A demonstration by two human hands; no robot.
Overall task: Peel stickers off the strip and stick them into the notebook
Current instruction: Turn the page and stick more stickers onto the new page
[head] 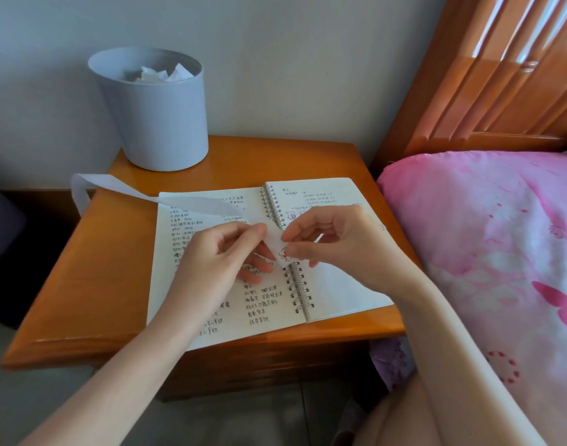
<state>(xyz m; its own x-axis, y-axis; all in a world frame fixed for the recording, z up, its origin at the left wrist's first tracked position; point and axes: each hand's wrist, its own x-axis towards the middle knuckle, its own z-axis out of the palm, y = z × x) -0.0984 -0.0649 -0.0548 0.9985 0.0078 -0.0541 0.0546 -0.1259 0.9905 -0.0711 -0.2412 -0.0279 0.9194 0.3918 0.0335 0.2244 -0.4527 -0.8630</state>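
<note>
Over the open notebook point(340, 294) on the table point(114, 268) we see the left hand point(224, 252) pinch the white strip point(166, 196); the right hand point(333, 239) pinches prob. a sticker point(283, 252) at its end.

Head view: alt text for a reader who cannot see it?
Two hands work over an open spiral notebook on a wooden nightstand: the left hand pinches a white sticker strip, the right hand pinches a small sticker at its end. A grey bin holding paper scraps stands behind; a pink bed cover lies to the right.
</note>
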